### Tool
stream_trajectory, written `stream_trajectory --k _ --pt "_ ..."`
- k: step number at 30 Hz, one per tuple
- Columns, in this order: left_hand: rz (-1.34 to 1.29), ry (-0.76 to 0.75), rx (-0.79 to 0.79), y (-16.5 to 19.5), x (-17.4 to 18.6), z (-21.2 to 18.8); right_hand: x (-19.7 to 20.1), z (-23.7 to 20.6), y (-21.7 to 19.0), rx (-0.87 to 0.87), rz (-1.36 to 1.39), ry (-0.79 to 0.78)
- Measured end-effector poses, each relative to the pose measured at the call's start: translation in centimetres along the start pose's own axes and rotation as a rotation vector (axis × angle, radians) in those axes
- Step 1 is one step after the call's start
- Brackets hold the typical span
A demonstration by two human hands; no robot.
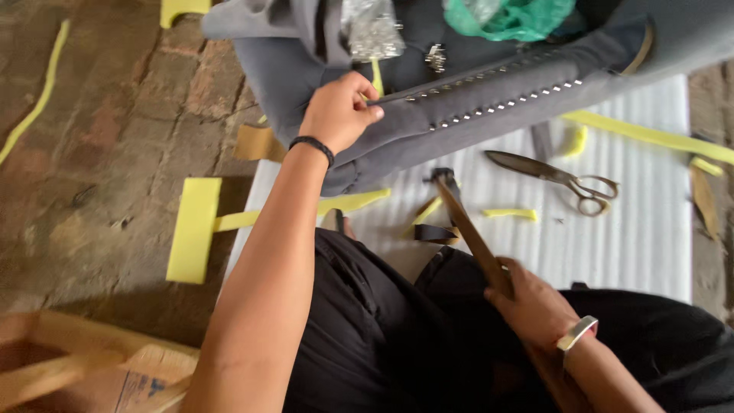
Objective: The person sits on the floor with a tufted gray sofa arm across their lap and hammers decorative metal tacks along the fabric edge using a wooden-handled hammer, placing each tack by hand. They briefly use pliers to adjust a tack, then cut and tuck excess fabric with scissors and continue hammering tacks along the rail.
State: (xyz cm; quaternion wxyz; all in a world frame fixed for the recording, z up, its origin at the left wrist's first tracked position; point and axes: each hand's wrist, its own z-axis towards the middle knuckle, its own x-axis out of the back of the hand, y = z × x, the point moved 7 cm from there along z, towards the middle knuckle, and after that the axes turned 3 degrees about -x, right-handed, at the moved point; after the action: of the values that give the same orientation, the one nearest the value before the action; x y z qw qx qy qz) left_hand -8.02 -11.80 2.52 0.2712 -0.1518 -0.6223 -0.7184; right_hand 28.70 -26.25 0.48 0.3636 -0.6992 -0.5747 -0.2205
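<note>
Pinching grey studded upholstery point(489, 107) w/ left hand point(339, 113); right hand point(535, 302) grips hammer point(466, 226).

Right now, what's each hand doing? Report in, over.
Left hand pinching a stud at the grey upholstered edge. Right hand gripping hammer, raised. Scissors lying aside, nothing between.

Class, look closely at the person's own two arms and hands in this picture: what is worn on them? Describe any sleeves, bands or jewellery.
Both forearms are bare, with no sleeves or gloves in view. The left hand has a thin black band around its wrist. The right hand has a flat, silver-coloured metal bracelet at the wrist. No rings are visible on the fingers.
</note>
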Motion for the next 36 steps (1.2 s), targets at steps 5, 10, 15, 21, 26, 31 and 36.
stream_trajectory --k 5,10,15,21,26,31,36 --pt "0.28 0.377 0.158 -2.0 6.4 -5.7 -0.6 1.4 -0.7 0.05 -0.265 -0.02" --pt "0.353 0.372 0.31 -3.8 8.1 -10.7 0.9 2.3 -4.3 0.34 -0.114 0.126" --pt "0.128 0.218 0.431 -3.7 6.5 -10.1 0.8 3.3 -9.4 0.563 0.171 0.173" --pt "-0.076 0.23 -0.062 1.6 6.3 -9.2 -1.1 7.2 -15.6 0.525 0.536 0.032" --pt "0.084 0.211 -0.142 2.8 5.9 -8.9 -2.8 10.3 -18.3 0.35 1.27 -0.215" --pt "-0.02 0.375 -0.062 2.7 6.6 -8.8 -3.3 12.2 -19.4 0.236 1.615 -0.195" --pt "-0.272 0.453 -0.114 3.6 5.9 -9.0 -2.9 13.4 -21.1 0.279 1.74 -0.228"
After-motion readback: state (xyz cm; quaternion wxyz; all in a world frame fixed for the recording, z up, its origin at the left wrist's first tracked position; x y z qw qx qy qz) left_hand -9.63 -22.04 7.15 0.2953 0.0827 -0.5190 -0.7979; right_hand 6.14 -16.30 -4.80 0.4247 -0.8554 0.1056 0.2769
